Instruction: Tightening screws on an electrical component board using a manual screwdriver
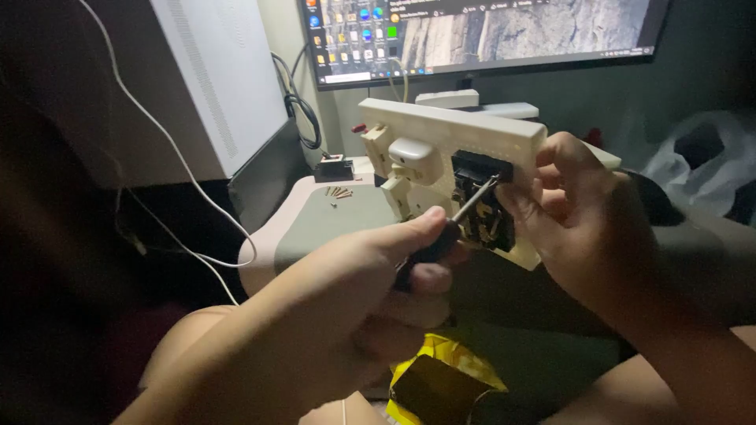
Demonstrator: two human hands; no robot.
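My left hand (346,307) grips the dark handle of a screwdriver (461,220), whose metal shaft points up and right into a black module (484,208) on the back of a cream switch plate (449,138). My right hand (587,220) holds that plate by its right edge, tilted with its back towards me. Cream switch modules (398,161) sit on the plate's left part.
Several small screws (339,191) lie on a grey-green pad (331,220). A small black part (333,168) lies behind them. A monitor (480,35) stands at the back, a white box (213,79) with cables at left, a yellow wrapper (441,378) below, and a plastic bag (701,157) at right.
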